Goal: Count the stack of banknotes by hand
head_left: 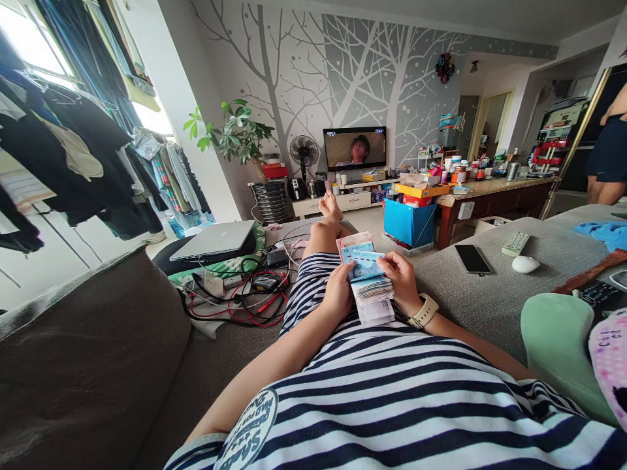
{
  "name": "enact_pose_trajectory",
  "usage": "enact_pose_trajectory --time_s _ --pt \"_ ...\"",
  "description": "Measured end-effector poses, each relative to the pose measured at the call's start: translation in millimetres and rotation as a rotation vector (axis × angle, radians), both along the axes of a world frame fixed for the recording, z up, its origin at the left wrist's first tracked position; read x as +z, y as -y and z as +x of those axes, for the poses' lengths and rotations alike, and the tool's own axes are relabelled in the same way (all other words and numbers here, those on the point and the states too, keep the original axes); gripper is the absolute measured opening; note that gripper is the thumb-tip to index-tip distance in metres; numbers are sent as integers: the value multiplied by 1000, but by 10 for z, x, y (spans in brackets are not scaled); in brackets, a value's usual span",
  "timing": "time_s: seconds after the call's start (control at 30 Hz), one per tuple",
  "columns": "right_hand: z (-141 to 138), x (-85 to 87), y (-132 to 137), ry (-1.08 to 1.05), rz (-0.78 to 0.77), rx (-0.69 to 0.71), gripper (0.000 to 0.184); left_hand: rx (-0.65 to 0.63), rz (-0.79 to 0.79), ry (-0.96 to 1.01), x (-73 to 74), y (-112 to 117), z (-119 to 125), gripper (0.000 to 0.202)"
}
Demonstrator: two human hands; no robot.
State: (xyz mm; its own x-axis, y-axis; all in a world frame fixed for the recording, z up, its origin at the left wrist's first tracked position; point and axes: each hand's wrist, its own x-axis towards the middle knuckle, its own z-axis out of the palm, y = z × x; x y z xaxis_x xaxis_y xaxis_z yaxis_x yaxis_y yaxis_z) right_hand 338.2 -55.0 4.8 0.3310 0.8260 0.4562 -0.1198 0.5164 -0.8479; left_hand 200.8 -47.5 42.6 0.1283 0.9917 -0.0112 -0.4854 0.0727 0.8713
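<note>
A thick stack of paper banknotes (pixel 373 292) lies between my hands, above my striped lap. Pale blue notes marked 10 (pixel 360 256) are uppermost, and pinkish ones stick out at the far and near ends. My left hand (pixel 339 292) grips the stack's left side, its thumb on top. On the right side, my right hand (pixel 402 282) pinches the top blue note and its fingers wrap round the edge of the stack. A cream wristwatch (pixel 425 312) is on my right wrist. The fingers beneath the notes are hidden.
A laptop (pixel 215 240) and tangled cables (pixel 245 297) lie left of my legs. On the sofa to the right are a phone (pixel 472 258), a remote control (pixel 516 243) and a white mouse (pixel 526 264). Another person (pixel 609 150) stands at the far right.
</note>
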Motion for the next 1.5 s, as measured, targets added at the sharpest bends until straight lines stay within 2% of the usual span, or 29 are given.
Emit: enact_pose_trajectory --time_s 0.17,0.43,1.13,1.5 --pt "-23 -8 10 4 6 -8 44 5 -13 6 -21 -20 -18 38" --pt "-57 -11 29 -5 26 16 44 -7 -61 53 34 28 -20 27" --pt "-95 -13 63 -29 28 39 47 40 -79 28 31 23 -61 30" --pt "-112 -22 74 -25 29 43 46 41 -78 -6 63 55 -68 18"
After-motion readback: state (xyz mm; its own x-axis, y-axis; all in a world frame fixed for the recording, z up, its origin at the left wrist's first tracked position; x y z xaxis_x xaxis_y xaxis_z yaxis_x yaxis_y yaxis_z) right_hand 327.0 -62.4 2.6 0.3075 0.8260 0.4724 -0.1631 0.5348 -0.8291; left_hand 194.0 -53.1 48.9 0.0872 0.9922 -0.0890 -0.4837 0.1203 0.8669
